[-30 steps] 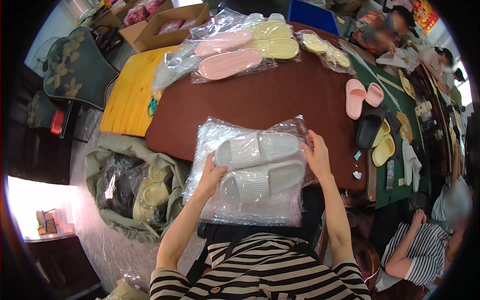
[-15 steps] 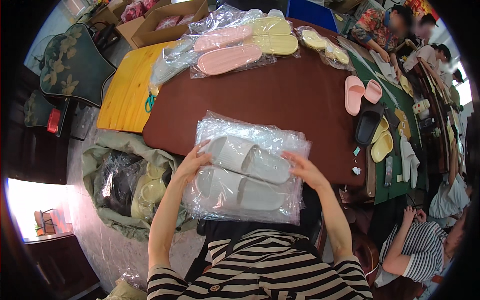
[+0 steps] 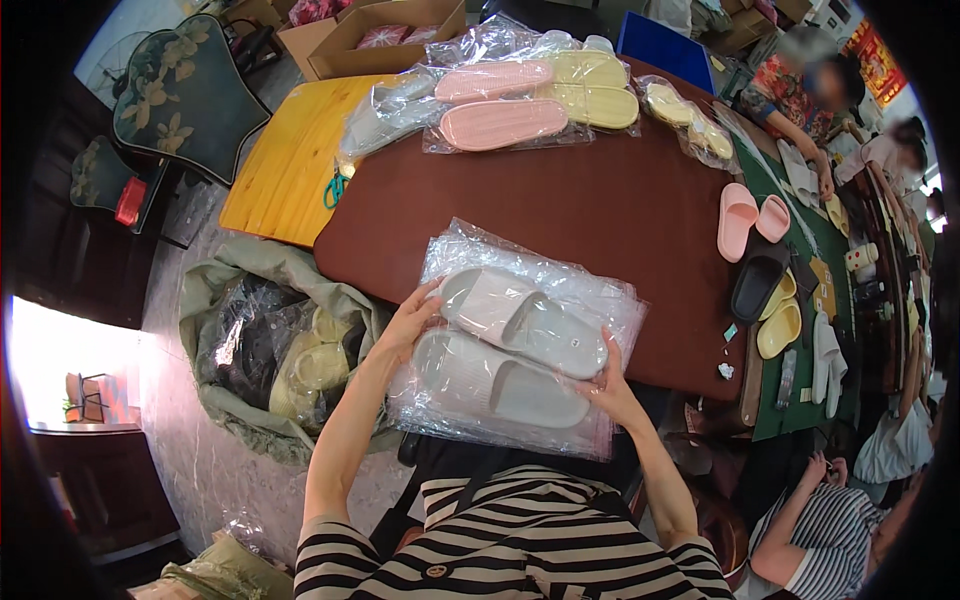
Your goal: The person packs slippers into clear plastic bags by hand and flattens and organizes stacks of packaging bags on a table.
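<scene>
A pair of pale grey slippers point(image 3: 518, 312) lies side by side on a stack of clear plastic bags point(image 3: 600, 285) at the near edge of the brown table. Clear film shines over parts of the pair. My left hand point(image 3: 412, 322) grips the left end of the far slipper, its fingers curled at the rim and partly hidden. At the opposite end my right hand point(image 3: 614, 388) holds the same slipper, thumb on top at the sole's edge. The nearer slipper rests just below, with neither hand on it.
Bagged pink slippers point(image 3: 505, 125) and yellow slippers point(image 3: 592, 105) lie along the far side of the brown table point(image 3: 480, 195). Loose pink, black and yellow slippers stand at right. A green sack point(image 3: 225, 390) holds bagged footwear at left. Teal scissors point(image 3: 335, 190) lie near the yellow board. Other people work at right.
My right hand has come in from beside the far slipper and closed on its end. The pair is slightly more tilted, right end lower. The whole view has shifted.
</scene>
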Available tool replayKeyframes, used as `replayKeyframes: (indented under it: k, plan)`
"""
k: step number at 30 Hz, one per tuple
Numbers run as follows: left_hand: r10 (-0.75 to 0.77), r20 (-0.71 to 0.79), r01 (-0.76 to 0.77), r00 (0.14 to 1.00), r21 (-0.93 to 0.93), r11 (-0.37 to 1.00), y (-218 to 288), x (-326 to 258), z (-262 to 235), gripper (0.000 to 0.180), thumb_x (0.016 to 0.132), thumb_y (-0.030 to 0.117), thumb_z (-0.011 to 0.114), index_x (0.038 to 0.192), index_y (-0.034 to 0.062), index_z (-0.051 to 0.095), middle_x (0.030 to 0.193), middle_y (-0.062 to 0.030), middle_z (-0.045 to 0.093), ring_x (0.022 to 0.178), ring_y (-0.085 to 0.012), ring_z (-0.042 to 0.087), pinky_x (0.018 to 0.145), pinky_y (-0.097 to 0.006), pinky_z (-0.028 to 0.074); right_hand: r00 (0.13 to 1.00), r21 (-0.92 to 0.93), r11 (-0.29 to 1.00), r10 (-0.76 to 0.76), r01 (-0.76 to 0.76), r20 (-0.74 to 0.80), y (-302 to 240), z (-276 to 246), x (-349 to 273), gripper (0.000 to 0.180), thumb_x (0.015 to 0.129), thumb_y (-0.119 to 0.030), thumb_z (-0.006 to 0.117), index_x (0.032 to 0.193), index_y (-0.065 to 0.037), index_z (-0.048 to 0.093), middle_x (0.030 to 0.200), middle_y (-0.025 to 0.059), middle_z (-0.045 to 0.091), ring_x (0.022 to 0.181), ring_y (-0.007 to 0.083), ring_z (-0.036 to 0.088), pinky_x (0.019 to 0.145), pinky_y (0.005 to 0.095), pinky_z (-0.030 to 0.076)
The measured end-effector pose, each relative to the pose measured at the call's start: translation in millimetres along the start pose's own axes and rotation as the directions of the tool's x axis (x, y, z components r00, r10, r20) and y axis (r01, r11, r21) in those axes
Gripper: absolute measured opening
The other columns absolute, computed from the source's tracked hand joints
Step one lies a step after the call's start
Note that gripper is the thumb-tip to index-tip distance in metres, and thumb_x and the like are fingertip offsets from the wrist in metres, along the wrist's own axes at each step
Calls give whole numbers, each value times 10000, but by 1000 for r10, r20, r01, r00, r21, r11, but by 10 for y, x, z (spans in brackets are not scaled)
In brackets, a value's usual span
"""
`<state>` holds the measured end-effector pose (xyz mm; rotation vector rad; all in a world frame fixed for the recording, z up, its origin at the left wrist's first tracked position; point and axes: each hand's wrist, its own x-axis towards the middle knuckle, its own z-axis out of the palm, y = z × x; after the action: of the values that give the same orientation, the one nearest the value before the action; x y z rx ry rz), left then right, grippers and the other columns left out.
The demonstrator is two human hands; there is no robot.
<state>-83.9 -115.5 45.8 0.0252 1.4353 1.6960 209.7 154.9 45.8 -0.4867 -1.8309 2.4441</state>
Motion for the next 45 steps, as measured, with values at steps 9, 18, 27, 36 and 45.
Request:
replayKeyframes:
  k: [9,18,27,36,45]
  plan:
    - [-120,-36,109,992,-219,970,296,-82,286,430,1036,346,548,1359,66,502,1127,-63,660,943,-149,651,782,-303,562,998,-200,979,30,-40,-52,270,-59,-122,417,842,-9,752,1221,-35,582,1184,61,592,1035,139,601,887,292,508]
    - [383,-234,-173,894,609,774,220,115,229,293,1008,219,527,942,-16,689,776,-92,690,633,-153,668,627,-317,558,996,-221,975,-18,-3,-93,148,-114,-270,289,852,23,735,1101,-69,622,991,-16,602,882,66,556,785,245,457]
    - [789,183,-226,587,972,-58,114,86,475,349,932,150,608,1266,57,568,1350,-110,559,1218,-327,518,994,-459,427,995,-174,985,-14,-3,-99,195,-207,-169,251,854,-22,735,1091,-48,657,1094,38,637,1005,121,592,905,283,458]
    - [528,289,-241,798,957,-160,-284,313,186,538,1028,309,425,1543,168,363,1617,-27,312,1502,-336,213,1214,-568,50,996,-348,937,-33,0,-88,211,-262,-136,320,833,-16,742,1141,-42,658,1096,44,641,954,114,599,824,267,479]
    - [509,286,-154,812,946,-286,-350,352,97,540,1027,296,413,1536,122,368,1620,-47,312,1512,-334,192,1218,-555,64,979,-230,973,-14,-33,-201,-157,-712,-705,229,871,-18,730,1087,-56,664,970,-17,614,809,32,549,683,205,450]
